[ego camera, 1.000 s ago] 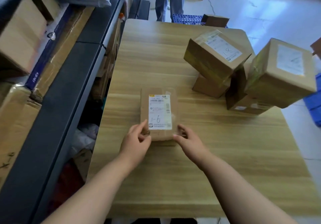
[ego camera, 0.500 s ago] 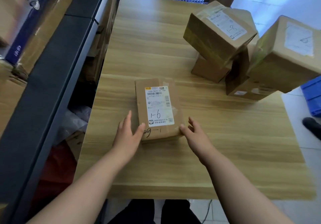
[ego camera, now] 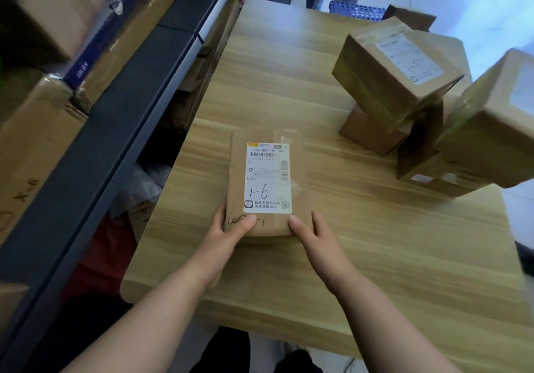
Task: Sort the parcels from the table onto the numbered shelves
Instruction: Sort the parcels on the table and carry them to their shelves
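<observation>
A flat brown parcel (ego camera: 267, 181) lies on the wooden table (ego camera: 375, 257); its white shipping label (ego camera: 268, 178) is hand-marked "1-6". The left hand (ego camera: 228, 235) and right hand (ego camera: 313, 235) grip its near corners, thumbs on top. A box (ego camera: 396, 74) marked "1-4" tops the parcel pile at the right, while the shelves (ego camera: 121, 112) at the left hold cartons.

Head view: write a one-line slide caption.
Both hands, left hand and right hand, grip the flat parcel marked "1-6" on the wooden table.
</observation>
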Action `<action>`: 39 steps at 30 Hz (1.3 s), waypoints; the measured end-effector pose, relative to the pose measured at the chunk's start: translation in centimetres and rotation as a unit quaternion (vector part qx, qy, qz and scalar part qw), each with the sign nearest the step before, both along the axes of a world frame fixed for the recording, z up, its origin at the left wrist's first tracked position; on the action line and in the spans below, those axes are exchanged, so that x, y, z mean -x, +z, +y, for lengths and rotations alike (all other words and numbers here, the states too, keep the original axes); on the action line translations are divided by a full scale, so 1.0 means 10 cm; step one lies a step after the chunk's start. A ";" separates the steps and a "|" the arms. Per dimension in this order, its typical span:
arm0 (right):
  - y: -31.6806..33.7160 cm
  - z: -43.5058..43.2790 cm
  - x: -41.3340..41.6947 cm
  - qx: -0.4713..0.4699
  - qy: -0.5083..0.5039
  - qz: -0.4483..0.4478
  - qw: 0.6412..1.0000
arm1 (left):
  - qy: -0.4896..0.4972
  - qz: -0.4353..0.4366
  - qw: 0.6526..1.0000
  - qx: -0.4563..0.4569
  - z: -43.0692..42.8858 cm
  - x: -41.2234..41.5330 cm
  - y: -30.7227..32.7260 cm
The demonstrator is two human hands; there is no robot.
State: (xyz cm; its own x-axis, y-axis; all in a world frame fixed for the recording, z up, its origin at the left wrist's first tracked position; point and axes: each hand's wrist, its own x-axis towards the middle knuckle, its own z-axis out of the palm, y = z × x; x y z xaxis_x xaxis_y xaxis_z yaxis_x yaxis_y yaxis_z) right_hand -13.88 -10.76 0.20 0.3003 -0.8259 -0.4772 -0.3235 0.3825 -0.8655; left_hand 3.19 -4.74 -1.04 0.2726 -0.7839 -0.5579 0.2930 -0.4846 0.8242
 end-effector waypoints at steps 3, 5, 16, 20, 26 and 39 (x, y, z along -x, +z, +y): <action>0.12 0.01 0.09 0.028 0.021 -0.016 0.999 | 0.048 0.001 0.998 0.030 0.13 0.16 0.22; 0.23 0.04 0.16 0.047 0.046 -0.034 0.997 | 0.086 0.000 0.995 0.043 0.27 0.29 0.39; 0.75 0.66 0.43 0.064 0.217 -0.151 0.962 | 0.319 -0.018 0.938 0.138 1.50 1.01 1.05; 0.82 1.00 0.34 0.030 0.298 -0.150 0.942 | 0.392 -0.022 0.909 0.140 2.06 1.14 1.10; 0.96 1.82 0.03 -0.027 0.400 -0.186 0.897 | 0.484 -0.024 0.861 0.152 3.09 1.28 1.11; 1.02 5.37 -0.43 -0.095 0.655 -0.216 0.718 | 0.711 -0.139 0.683 0.093 6.46 2.01 1.28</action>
State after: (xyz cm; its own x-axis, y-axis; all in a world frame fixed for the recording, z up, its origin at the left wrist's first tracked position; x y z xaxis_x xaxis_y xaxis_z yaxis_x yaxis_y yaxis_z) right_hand -9.60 42.95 10.44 0.9141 0.3675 -0.1716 -0.2293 0.1192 -0.9660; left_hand -16.95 59.87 11.75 0.9074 0.3325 -0.2569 0.1790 0.2472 0.9523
